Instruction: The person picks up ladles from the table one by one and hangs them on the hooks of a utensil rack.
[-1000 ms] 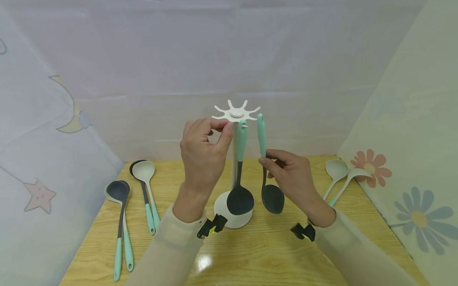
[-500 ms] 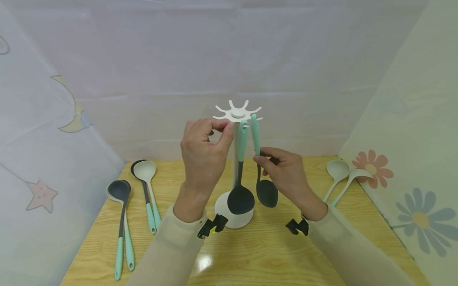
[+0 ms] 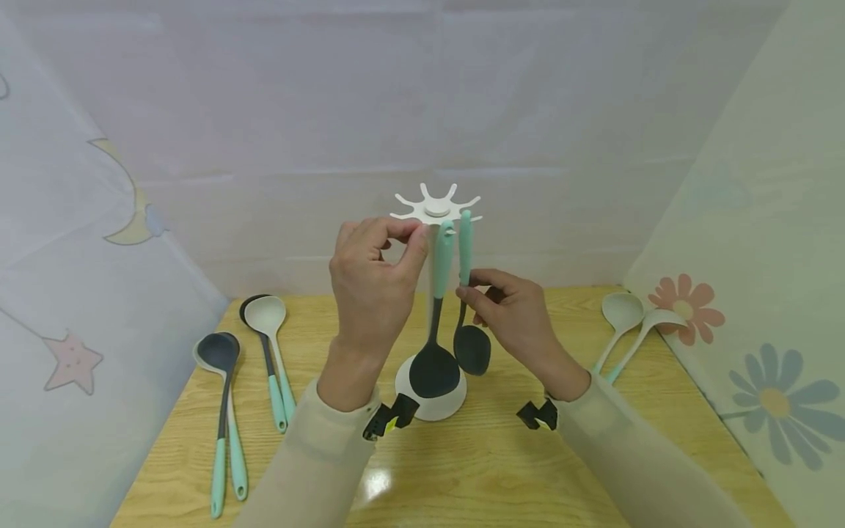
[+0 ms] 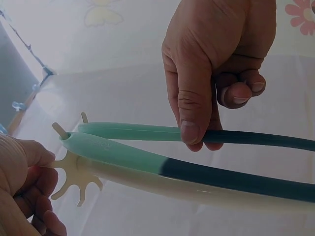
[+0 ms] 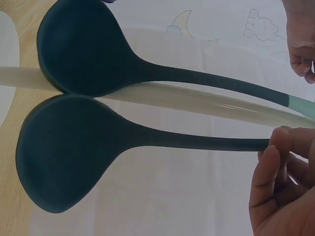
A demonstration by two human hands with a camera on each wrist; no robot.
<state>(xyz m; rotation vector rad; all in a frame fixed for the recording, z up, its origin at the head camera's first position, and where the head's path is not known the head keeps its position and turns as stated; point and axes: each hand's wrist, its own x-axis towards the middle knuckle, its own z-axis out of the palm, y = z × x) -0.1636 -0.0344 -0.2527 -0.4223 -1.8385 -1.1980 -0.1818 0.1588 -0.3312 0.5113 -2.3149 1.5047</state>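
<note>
A white utensil rack (image 3: 436, 209) with curved hooks stands mid-table. My left hand (image 3: 379, 279) pinches one of its hooks between thumb and forefinger, as the left wrist view also shows. One black ladle (image 3: 433, 370) with a mint handle hangs in front of the pole, a hook tip poking through its handle hole. Beside it, my right hand (image 3: 511, 308) pinches a second black ladle (image 5: 69, 152) where the mint handle meets the black shaft. That ladle's handle top (image 4: 84, 128) is right at the neighbouring hook. In the right wrist view the two ladle bowls meet edge to edge.
Several black and white ladles (image 3: 265, 315) with mint handles lie in overlapping pairs at the table's left. Two white ones (image 3: 622, 314) lie at the right, partly behind my right forearm. Printed cloth walls (image 3: 422, 95) enclose the wooden table (image 3: 502, 469).
My right hand has moved left with its ladle, bringing the handle top to the rack's hook and the bowl beside the hanging one. That hanging ladle's bowl swung slightly left. My left hand stays put.
</note>
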